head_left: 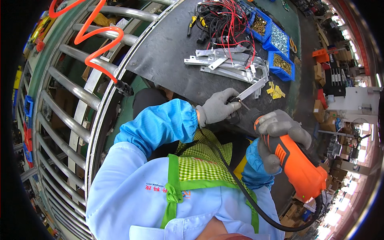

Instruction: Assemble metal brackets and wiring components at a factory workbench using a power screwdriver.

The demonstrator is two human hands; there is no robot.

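Near the bench's front edge, my gloved left hand (pixel 218 106) is closed on a flat silver metal strip (pixel 251 90), pinching its dark near end between thumb and fingers. The strip points up and right, its far end close to a pile of similar metal strips (pixel 224 63). My gloved right hand (pixel 280 132) is wrapped around an orange and black corded electric screwdriver (pixel 301 170). Its thin bit points toward my left fingers; whether the tip touches the held piece I cannot tell.
Black and red cables (pixel 226 24) lie heaped behind the strips. Blue bins (pixel 281 66) of screws and small metal parts stand at the right, with yellow pieces (pixel 276 91) before them. Left is a roller conveyor (pixel 76 90) and a coiled orange air hose (pixel 98 62). The tool's black cord (pixel 236 180) crosses my apron.
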